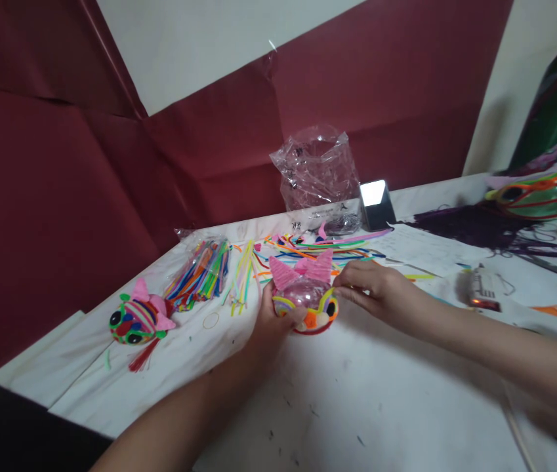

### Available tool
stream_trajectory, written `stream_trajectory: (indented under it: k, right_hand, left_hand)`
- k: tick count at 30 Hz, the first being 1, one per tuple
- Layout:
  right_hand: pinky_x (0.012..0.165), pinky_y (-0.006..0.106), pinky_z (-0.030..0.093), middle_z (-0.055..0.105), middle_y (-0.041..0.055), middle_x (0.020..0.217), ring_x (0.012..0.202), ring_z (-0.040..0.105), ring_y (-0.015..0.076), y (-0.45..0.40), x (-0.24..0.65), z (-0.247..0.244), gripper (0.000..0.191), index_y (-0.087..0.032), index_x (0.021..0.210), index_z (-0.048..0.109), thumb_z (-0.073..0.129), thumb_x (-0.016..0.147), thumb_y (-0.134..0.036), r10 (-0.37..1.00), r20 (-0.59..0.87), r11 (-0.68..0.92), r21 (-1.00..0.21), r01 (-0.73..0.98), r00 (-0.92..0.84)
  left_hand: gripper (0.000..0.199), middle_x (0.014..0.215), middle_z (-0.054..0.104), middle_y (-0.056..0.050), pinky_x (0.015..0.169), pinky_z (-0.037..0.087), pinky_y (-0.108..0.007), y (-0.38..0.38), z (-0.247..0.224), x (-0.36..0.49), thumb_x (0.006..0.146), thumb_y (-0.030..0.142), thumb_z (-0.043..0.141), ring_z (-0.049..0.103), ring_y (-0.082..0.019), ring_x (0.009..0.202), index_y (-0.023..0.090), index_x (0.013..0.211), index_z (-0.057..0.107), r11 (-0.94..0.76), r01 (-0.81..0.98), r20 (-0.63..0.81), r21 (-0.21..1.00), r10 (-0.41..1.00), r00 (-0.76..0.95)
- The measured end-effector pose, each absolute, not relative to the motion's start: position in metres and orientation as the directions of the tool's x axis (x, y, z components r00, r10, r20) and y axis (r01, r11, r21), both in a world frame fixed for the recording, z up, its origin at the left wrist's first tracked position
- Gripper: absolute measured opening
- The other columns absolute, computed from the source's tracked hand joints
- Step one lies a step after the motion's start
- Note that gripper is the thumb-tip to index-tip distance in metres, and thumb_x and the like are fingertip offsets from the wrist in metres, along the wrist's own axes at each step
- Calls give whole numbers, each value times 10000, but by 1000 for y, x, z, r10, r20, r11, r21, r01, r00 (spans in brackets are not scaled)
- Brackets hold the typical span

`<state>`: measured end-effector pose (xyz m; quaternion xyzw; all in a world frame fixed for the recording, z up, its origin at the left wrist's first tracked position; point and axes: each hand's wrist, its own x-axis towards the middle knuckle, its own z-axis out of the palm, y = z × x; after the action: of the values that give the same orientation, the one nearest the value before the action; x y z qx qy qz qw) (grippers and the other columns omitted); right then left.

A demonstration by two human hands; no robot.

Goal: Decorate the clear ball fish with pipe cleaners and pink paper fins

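With left hand (273,320) cupping pink-trimmed plastic-ball creature (310,300), right hand (374,287) pinching its yellow pipe cleaner (327,298) well inside counter's (367,406) left edge, looks partway done: face (312,321) decorated, dome (302,292) bare.

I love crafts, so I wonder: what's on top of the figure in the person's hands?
Two pink ear-like pieces stand atop the figure, a pink bit between them; whatever is behind them is hidden.

1 head-worn camera, close above the white tabletop (357,406), facing forward and down over left hand (273,321) and right hand (381,287), maroon sheeting (357,98) beyond
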<state>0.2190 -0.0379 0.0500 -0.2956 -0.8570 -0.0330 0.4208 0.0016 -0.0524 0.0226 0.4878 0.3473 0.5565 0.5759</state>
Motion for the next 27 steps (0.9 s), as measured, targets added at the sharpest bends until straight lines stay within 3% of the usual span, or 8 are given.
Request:
stream_trajectory:
  k: [4, 7, 10, 17, 23, 27]
  right_hand:
    - [556, 272, 466, 681, 47, 698, 609, 615, 159, -39, 216, 49, 270, -203, 753, 673, 518, 919, -349, 594, 700, 774, -361, 521, -397]
    - [539, 274, 461, 681, 24, 675, 601, 611, 163, -40, 215, 51, 263, -203, 740, 667, 545, 872, -395, 754, 549, 652, -561, 510, -361]
    - [554, 277, 456, 661, 7, 659, 608, 594, 162, -41, 216, 54, 319, -205, 731, 668, 546, 852, -474, 822, 430, 568, -660, 491, -373]
    - [525, 265, 386, 557, -18, 591, 565, 494, 143, -39, 214, 53, 353, -211, 624, 609, 583, 772, -530, 862, 368, 502, -721, 478, -350]
    - [534, 273, 354, 521, -20, 586, 570, 455, 143, -35, 213, 47, 331, -221, 611, 580, 577, 744, -525, 886, 306, 451, -738, 502, -347]
    - [537, 279, 344, 508, -17, 589, 580, 437, 146, -32, 213, 42, 326, -225, 596, 532, 567, 746, -513, 887, 301, 450, -734, 509, -350]
  left_hand:
    - [822, 1130, 672, -94, 869, 517, -378, -53, 23, 2, 553, 266, 840, 661, -279, 1005, 209, 1276, 453, -119, -301, 176, 946, 969, 172]
    - [859, 1184, 658, -100, 919, 501, -399, -55, 25, 3, 560, 286, 844, 642, -299, 1073, 234, 1314, 436, -121, -316, 183, 941, 968, 173]
    - [928, 1220, 644, -108, 935, 498, -394, -57, 29, 3, 534, 296, 861, 627, -304, 1115, 244, 1348, 418, -126, -314, 190, 941, 964, 183]
    - [978, 1247, 627, -119, 959, 478, -388, -57, 27, 2, 529, 230, 850, 616, -291, 1125, 211, 1385, 377, -147, -285, 200, 947, 966, 167]
    - [891, 1229, 634, -119, 946, 480, -415, -44, 12, -3, 595, 314, 832, 618, -296, 1106, 213, 1367, 400, -105, -262, 158, 959, 969, 191]
    - [861, 1311, 584, -122, 1003, 441, -402, -44, 12, -4, 633, 355, 805, 566, -294, 1192, 209, 1373, 390, -66, -271, 128, 960, 967, 219]
